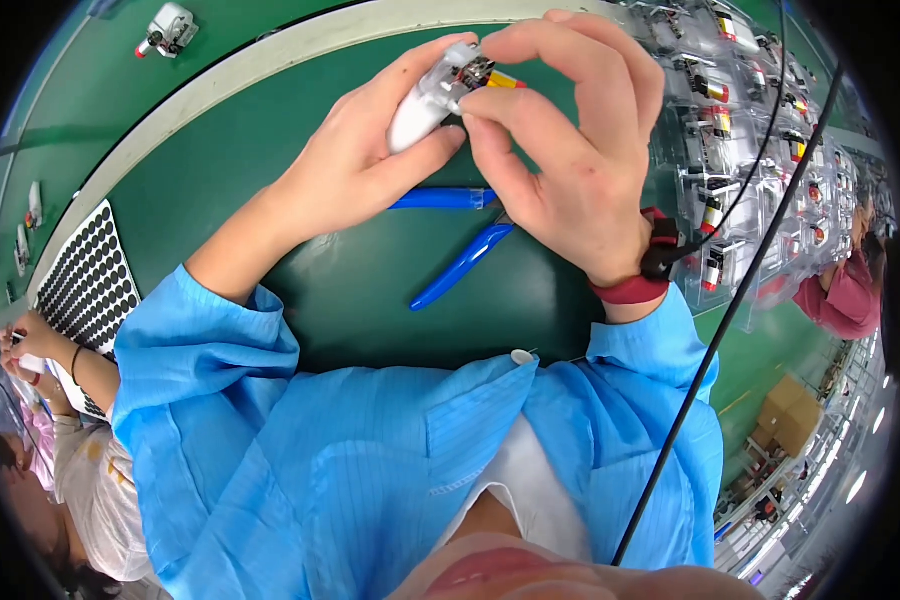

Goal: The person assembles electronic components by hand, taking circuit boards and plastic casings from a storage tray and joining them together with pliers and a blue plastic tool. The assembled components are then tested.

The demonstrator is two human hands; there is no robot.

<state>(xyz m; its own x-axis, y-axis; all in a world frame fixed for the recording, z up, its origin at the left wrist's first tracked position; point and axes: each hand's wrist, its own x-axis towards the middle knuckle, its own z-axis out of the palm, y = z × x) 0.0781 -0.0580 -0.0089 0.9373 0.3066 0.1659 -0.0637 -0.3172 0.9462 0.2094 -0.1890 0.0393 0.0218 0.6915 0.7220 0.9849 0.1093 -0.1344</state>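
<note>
My left hand point(345, 165) is wrapped round a small white plastic device point(413, 122), its thumb along the near side. The device's upper end lies uncovered, showing dark metal parts and wires. A yellow and red piece point(505, 81) sticks out beside that end, toward my right hand point(585, 170). The right thumb and fingertips pinch at the device's exposed end; what exactly lies between them is too small to make out. Below both hands, blue-handled cutters point(462, 262) lie on the green table mat point(360, 290), touched by neither hand.
Clear trays point(720, 150) with many similar units stand stacked at right. A pale curved rail point(185, 95) borders the mat; beyond it sits another white unit point(173, 30). A sheet of black dots point(92, 270) lies left, near a co-worker's hands point(32, 345). Black cables point(740, 290) cross the right side.
</note>
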